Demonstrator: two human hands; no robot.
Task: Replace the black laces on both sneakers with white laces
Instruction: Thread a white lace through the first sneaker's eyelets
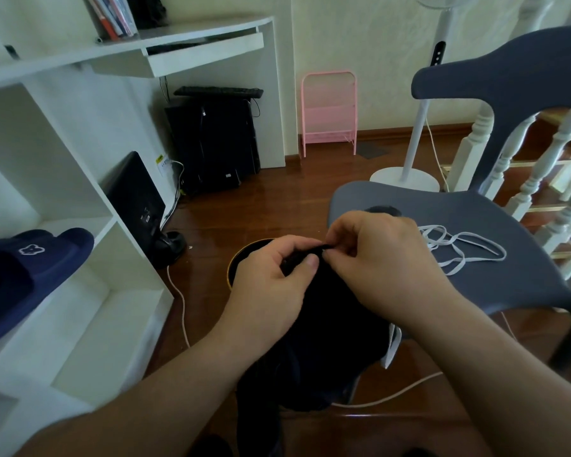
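A black sneaker (327, 324) sits in front of me, mostly hidden under my hands and very dark. My left hand (271, 285) grips its upper part with curled fingers. My right hand (376, 258) pinches a black lace (320, 248) at the top of the sneaker between thumb and fingertips. A loose white lace (462, 249) lies in loops on the seat of the grey chair (475, 212), to the right of my right hand. A second dark sneaker (383, 211) peeks out behind my right hand; little of it shows.
A white shelf unit (80, 291) stands at left with navy slippers (30, 265) on it. A white cable (182, 311) trails over the wooden floor. A round black object with a gold rim (241, 255) lies behind my left hand. A fan base (404, 179) and white railing (541, 179) stand at right.
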